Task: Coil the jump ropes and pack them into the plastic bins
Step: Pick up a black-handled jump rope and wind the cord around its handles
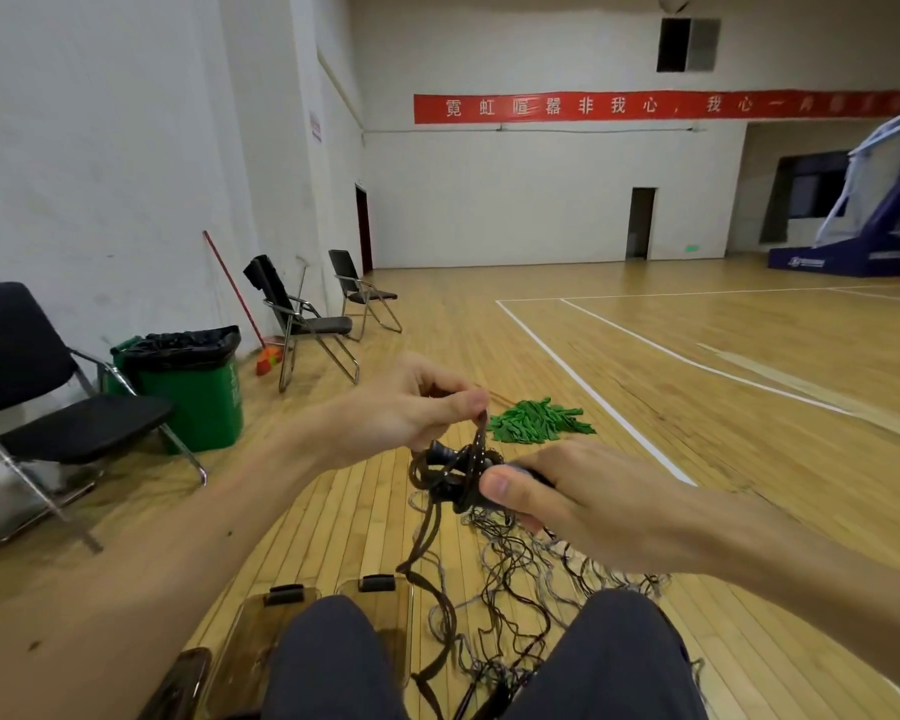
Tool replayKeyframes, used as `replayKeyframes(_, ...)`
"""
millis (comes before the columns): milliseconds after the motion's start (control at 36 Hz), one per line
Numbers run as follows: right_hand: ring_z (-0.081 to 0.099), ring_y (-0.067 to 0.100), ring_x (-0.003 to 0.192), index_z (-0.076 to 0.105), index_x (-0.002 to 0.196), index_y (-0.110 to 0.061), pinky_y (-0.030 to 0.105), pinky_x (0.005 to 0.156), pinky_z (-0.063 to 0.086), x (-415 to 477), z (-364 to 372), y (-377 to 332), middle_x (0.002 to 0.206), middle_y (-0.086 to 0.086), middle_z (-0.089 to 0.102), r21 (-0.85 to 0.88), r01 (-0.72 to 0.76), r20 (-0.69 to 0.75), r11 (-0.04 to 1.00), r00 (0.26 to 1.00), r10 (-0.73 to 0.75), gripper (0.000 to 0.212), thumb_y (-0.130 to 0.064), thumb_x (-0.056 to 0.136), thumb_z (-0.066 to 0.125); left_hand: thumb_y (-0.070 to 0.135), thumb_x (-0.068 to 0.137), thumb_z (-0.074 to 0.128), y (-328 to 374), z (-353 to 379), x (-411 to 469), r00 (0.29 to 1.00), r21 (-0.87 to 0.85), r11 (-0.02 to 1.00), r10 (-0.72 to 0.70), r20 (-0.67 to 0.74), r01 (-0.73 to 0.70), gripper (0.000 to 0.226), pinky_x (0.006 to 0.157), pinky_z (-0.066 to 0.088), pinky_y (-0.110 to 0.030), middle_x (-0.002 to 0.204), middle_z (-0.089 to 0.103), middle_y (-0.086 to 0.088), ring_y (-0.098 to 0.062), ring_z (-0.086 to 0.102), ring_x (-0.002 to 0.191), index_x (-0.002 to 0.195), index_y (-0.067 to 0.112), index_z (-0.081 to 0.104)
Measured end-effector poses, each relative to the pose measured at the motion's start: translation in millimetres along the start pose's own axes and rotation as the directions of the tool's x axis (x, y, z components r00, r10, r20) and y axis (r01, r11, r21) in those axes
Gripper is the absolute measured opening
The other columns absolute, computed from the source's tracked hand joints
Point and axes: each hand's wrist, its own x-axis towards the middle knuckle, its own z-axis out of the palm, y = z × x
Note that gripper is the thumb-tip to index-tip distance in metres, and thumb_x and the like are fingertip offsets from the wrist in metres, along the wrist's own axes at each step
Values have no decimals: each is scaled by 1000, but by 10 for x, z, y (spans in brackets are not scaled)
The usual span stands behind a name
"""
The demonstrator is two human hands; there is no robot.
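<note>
My left hand [411,402] pinches a strand of a dark braided jump rope [455,472] between thumb and forefinger and lifts it up. My right hand [567,504] grips the rope's dark handles and the wound bundle just below. Loose rope hangs down from the bundle to a tangle of thin dark and grey ropes [515,579] on the wooden floor between my knees. Two clear plastic bins [281,610] with dark latches stand on the floor by my left knee, partly hidden by my leg.
A green waste bin [193,387] with a black liner and folding chairs [48,402] line the left wall. A green mop head [536,420] lies on the floor beyond my hands. A blue basketball stand [874,220] is far right.
</note>
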Motion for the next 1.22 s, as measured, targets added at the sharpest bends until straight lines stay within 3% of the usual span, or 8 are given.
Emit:
replayKeyframes(167,38,11,47,56,68,-26,26,49,35,17,14,-16,55,-10,45,244,13,-27,970,1000,-7,52,-73,81,39,29,94,59,-180,253,-150,999,-152,988,-20,-36,14,29,57,34,-44,71,52,-17,-38,42,63,84,4,68)
replayKeyframes(278,36,4,43,62,65,-42,15,44,32,49,15,-22,50,-14,41,359,83,-27,930,997,-79,21,-53,83,63,16,99,51,-247,288,-169,986,-230,971,-105,-130,73,34,47,27,-21,50,39,5,-8,31,46,66,13,59)
replayKeyframes(417,38,8,44,62,94,-5,20,43,35,146,0,77,54,-10,42,419,54,-66,906,997,-29,25,-30,97,65,36,87,54,-261,336,-146,988,-356,932,-112,-111,65,27,52,16,-30,54,33,7,-11,23,50,71,32,75)
replayKeyframes(694,34,13,45,56,98,2,22,41,32,299,16,326,60,3,40,530,-10,-144,848,984,102,27,-24,99,61,42,99,50,-357,493,-133,973,-466,880,-183,-141,98,37,41,31,-22,54,30,1,-9,30,41,88,10,66)
replayKeyframes(861,36,14,45,51,92,-5,24,42,35,346,62,493,57,-4,43,569,-57,-136,820,977,162,20,-20,100,61,35,106,41,-280,528,-111,960,-248,958,-196,-200,144,39,43,26,-21,55,32,4,-10,27,44,97,6,65)
replayKeyframes(944,39,14,46,52,94,-5,24,43,36,361,81,552,58,-3,45,567,-85,-133,819,972,193,18,-19,100,61,35,106,41,-251,529,-109,955,75,988,-109,-276,134,34,49,34,-18,56,43,5,-6,40,46,95,18,68)
replayKeyframes(1056,40,13,47,51,100,1,23,43,37,371,119,628,61,-1,46,573,-130,-100,809,969,227,23,-19,100,61,35,104,48,-195,509,-152,972,350,931,-17,-236,102,19,55,41,-26,65,55,5,-6,47,54,90,33,61)
replayKeyframes(1222,40,15,48,51,94,-3,25,43,37,392,214,638,68,9,43,474,-205,-62,856,962,265,27,-26,100,62,33,106,42,-62,414,-155,992,696,710,-30,-123,107,23,59,43,-20,76,56,9,-7,54,63,101,20,61)
